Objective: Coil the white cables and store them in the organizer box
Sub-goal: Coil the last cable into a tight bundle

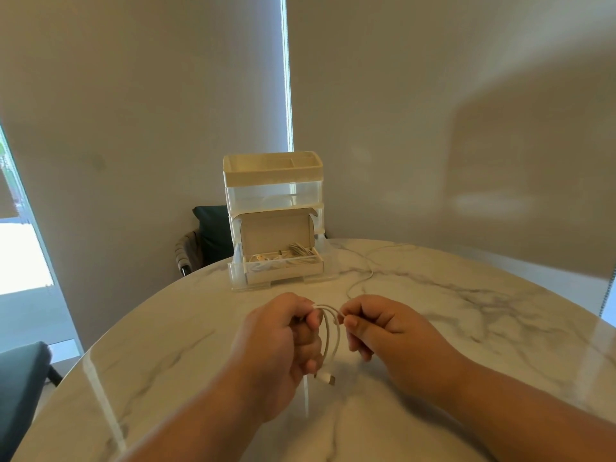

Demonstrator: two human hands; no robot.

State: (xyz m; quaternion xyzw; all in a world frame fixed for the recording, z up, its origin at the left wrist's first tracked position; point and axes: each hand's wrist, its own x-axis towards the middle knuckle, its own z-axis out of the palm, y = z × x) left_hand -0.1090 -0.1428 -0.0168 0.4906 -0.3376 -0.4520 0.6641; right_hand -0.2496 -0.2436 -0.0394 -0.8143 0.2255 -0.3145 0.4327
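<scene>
My left hand grips a coiled white cable just above the marble table, its plug end hanging below my fingers. My right hand pinches the same cable's upper loop between thumb and forefinger. Behind my hands stands the organizer box, with a small open cardboard box at its base holding coiled white cables. Another white cable lies loose on the table to the right of the organizer.
The round marble table fills the foreground, its edge curving at left and right. A dark chair stands behind the table near the organizer, and another dark seat sits at the lower left. Beige blinds hang behind.
</scene>
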